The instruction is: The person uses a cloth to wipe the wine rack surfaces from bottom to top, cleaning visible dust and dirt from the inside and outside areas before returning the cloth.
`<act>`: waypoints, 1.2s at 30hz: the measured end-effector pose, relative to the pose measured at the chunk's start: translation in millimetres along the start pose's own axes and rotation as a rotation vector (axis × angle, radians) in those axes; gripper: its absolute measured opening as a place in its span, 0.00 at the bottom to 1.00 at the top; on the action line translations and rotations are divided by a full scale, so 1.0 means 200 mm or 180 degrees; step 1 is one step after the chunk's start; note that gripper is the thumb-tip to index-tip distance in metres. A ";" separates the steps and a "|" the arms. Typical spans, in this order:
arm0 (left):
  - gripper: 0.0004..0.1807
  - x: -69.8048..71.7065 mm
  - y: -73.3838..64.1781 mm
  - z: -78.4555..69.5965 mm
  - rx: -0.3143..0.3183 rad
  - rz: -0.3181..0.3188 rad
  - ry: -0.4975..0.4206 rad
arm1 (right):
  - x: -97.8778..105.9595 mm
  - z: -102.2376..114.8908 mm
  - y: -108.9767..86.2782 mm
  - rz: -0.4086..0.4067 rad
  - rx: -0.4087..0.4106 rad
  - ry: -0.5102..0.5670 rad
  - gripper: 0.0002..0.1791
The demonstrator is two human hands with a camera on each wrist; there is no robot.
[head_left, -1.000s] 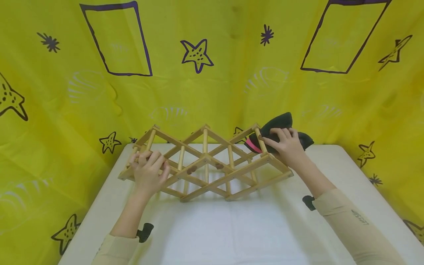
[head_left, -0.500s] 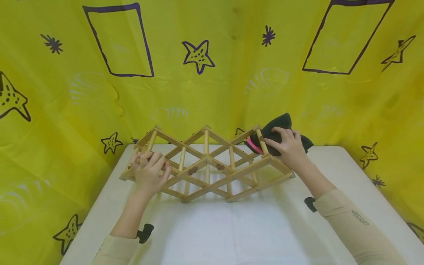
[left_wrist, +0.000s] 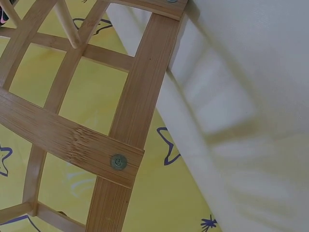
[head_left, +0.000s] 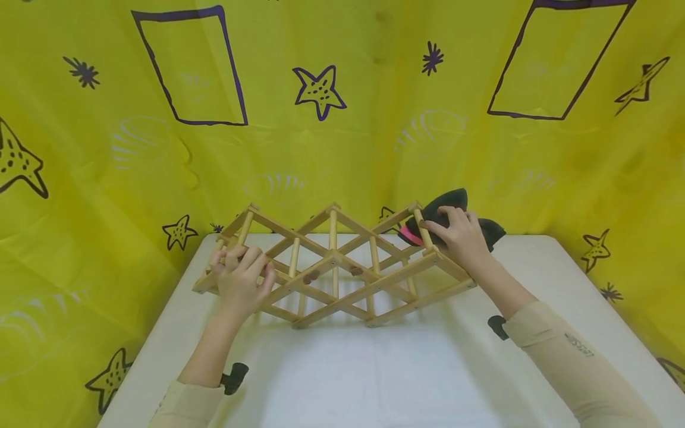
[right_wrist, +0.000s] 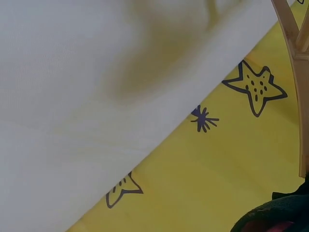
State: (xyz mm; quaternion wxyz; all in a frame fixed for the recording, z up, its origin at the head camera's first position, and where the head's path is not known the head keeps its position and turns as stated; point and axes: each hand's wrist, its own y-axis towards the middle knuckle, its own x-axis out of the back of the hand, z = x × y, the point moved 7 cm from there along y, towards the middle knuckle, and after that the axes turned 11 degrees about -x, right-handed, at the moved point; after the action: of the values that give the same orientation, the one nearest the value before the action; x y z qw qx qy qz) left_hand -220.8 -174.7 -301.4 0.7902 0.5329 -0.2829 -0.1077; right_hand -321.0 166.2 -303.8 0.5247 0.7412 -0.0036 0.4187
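Note:
A folding lattice rack of pale wood (head_left: 333, 258), with crossed slats and round rods, stands stretched out across the table. At its left end my left hand (head_left: 242, 278) grips the frame, fingers curled over the wood. In the left wrist view the slats (left_wrist: 140, 92) fill the left side; no fingers show there. At the rack's upper right end my right hand (head_left: 463, 236) holds a dark green, hat-like cloth item (head_left: 452, 199) with a pink band, its thumb beside the end rod. The band side lies behind that rod. Part of the cloth item (right_wrist: 275, 212) shows low in the right wrist view.
The white table (head_left: 342, 374) runs out in front of the rack. A yellow curtain (head_left: 364, 148) printed with stars hangs close behind and on both sides. Small black devices (head_left: 233, 378) are strapped at the wrists.
The cloth item has tipped slightly, its upper peak lower and a little to the left. My right hand has shifted slightly with it. Rack and left hand keep their places.

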 end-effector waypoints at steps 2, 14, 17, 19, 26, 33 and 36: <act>0.05 0.00 0.00 0.00 0.0010 0.0007 0.0009 | 0.00 0.00 0.00 0.0010 0.0001 0.0005 0.29; 0.04 0.00 -0.01 0.00 0.0045 0.0060 0.0083 | 0.04 -0.01 -0.05 0.0400 -0.0073 -0.0497 0.24; 0.05 0.00 -0.01 0.00 0.0047 0.0055 0.0096 | 0.05 -0.02 -0.06 0.0555 -0.0197 -0.0572 0.22; 0.06 0.00 -0.01 0.00 0.0047 0.0060 0.0097 | 0.05 -0.02 -0.06 0.0566 -0.0225 -0.0609 0.22; 0.06 0.00 -0.01 0.00 0.0054 0.0055 0.0090 | 0.06 0.02 0.00 0.0287 -0.0146 -0.0591 0.23; 0.06 0.00 -0.01 0.00 0.0053 0.0085 0.0099 | 0.05 0.01 0.00 0.0408 -0.0250 -0.0625 0.21; 0.06 0.00 -0.01 0.00 0.0039 0.0098 0.0097 | 0.06 -0.03 -0.05 0.0508 -0.0351 -0.0692 0.21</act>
State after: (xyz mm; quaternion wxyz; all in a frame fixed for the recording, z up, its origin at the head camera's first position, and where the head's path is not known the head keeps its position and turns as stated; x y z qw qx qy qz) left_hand -220.9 -175.1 -303.0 0.7927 0.5349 -0.2797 -0.0856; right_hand -312.4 180.6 -304.5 0.5262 0.7496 -0.1423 0.3755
